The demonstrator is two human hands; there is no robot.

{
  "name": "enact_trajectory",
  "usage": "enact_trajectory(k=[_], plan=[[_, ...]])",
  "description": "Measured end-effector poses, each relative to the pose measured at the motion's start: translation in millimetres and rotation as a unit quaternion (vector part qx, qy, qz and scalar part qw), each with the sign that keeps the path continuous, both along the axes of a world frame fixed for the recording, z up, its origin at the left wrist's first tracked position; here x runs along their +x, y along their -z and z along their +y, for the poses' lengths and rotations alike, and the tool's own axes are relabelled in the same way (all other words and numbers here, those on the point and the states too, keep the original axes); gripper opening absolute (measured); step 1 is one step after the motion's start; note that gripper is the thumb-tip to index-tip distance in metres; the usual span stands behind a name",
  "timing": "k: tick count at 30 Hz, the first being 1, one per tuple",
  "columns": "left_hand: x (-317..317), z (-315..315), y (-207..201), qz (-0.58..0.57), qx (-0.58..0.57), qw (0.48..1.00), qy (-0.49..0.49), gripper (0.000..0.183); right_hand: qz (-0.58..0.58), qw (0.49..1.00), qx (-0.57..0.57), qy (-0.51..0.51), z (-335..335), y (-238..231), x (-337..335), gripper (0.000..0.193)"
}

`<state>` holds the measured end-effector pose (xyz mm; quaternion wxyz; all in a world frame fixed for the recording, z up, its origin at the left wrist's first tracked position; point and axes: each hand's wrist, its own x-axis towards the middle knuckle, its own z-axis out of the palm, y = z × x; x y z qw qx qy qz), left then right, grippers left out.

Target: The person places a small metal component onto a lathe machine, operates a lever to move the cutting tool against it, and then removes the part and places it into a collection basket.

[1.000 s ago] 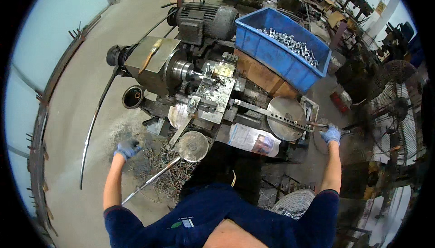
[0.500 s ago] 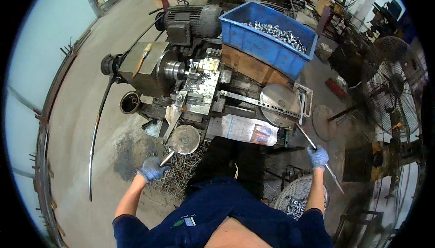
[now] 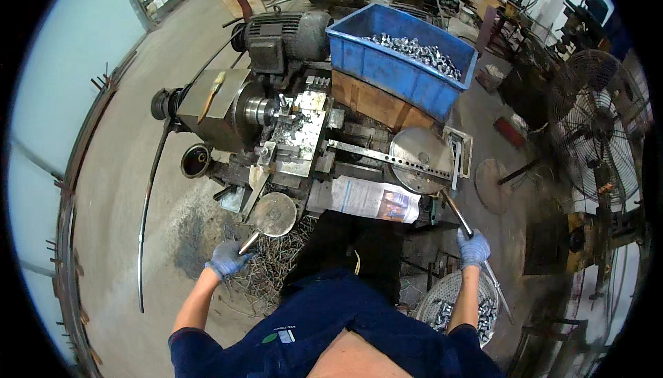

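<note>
My left hand [image 3: 228, 258], in a blue-grey glove, is closed around the short metal handle [image 3: 248, 243] beside a round metal disc [image 3: 275, 214] at the front of a small lathe. On the right, my gloved right hand [image 3: 474, 247] grips a long metal lever [image 3: 456, 210], whose thin end extends past the hand toward the lower right. A flat bar with a row of holes [image 3: 414, 164] runs from the tool slide [image 3: 301, 133] across a larger round plate [image 3: 421, 144] toward the lever. Metal chips lie on the slide, next to the spindle chuck [image 3: 258, 111].
A blue crate [image 3: 394, 71] of small metal parts stands behind the slide. A brush [image 3: 213, 95] lies on the headstock. Paper [image 3: 369, 198] covers the machine's front edge. A basket [image 3: 431, 302] of parts sits at lower right, near a fan [image 3: 597, 129]. Metal shavings [image 3: 276, 260] litter the floor.
My right hand has moved a little left and down with the lever, which now slants more steeply. My left hand keeps its grip on the handle. The whole view has shifted slightly.
</note>
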<state>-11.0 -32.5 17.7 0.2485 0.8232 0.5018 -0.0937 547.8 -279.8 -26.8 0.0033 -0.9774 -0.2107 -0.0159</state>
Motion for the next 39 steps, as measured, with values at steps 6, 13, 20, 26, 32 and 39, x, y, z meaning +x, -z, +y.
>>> enact_trajectory(k=[6,13,20,26,32,39], plan=[[-26,5,38,-0.031,0.036,0.999,0.008,0.030,-0.107,0.992,0.008,-0.067,4,25,38,0.048],[-27,1,41,-0.040,0.043,0.998,0.034,0.036,-0.113,0.992,-0.032,-0.053,92,-16,130,0.051],[-30,28,32,-0.150,-0.239,0.959,-0.010,0.049,-0.111,0.986,-0.073,-0.099,153,5,140,0.073],[-94,135,109,-0.246,-0.061,0.942,-0.222,0.046,-0.103,0.978,0.080,-0.163,94,33,45,0.077],[-98,214,135,0.093,0.133,0.986,-0.033,0.045,-0.029,0.988,0.101,-0.113,24,81,-3,0.058],[-49,200,216,0.060,0.116,0.942,-0.310,0.043,0.079,0.990,0.105,-0.060,13,56,-36,0.046]])
